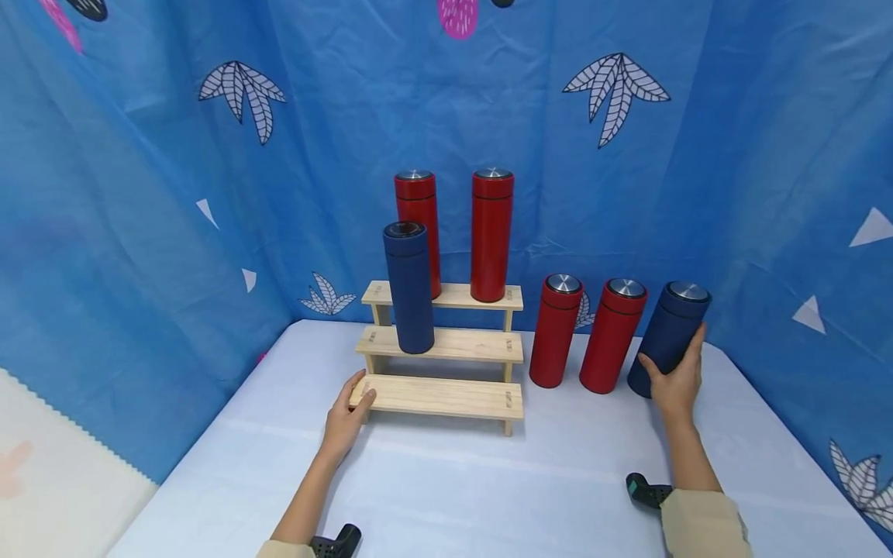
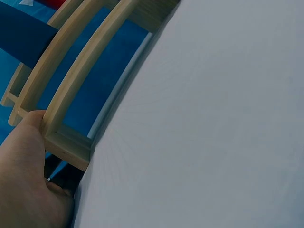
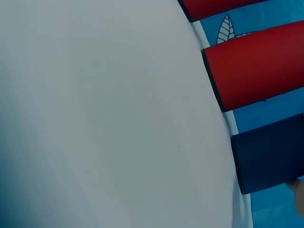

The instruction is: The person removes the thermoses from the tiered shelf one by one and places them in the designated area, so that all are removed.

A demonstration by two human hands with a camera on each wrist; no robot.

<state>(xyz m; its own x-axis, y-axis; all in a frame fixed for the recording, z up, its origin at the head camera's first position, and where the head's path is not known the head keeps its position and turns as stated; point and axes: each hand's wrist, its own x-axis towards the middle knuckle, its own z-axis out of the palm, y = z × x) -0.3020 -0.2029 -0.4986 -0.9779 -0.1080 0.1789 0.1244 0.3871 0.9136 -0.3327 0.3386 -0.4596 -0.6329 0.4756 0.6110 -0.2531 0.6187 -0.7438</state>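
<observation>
Gripping lowest shelf [image 1: 446, 394] at its left end: left hand [image 1: 343, 425]. Right hand [image 1: 678, 387] curled round blue flask [image 1: 667, 333], beside red flask [image 1: 614, 337].

Dk-blue btl [image 1: 666, 332] R of wd rack [image 1: 443, 394]

The base of the left rear red bottle [image 1: 420, 203] is partly hidden by the left blue bottle [image 1: 409, 291] in the head view. The marks [image 1: 509, 399] (at the ends of the shelf [image 1: 439, 395]) are too small to be read. In the right wrist view, the right blue bottle [image 3: 270, 156] and the right hand [image 3: 299, 195] are cut off by the right edge.
</observation>
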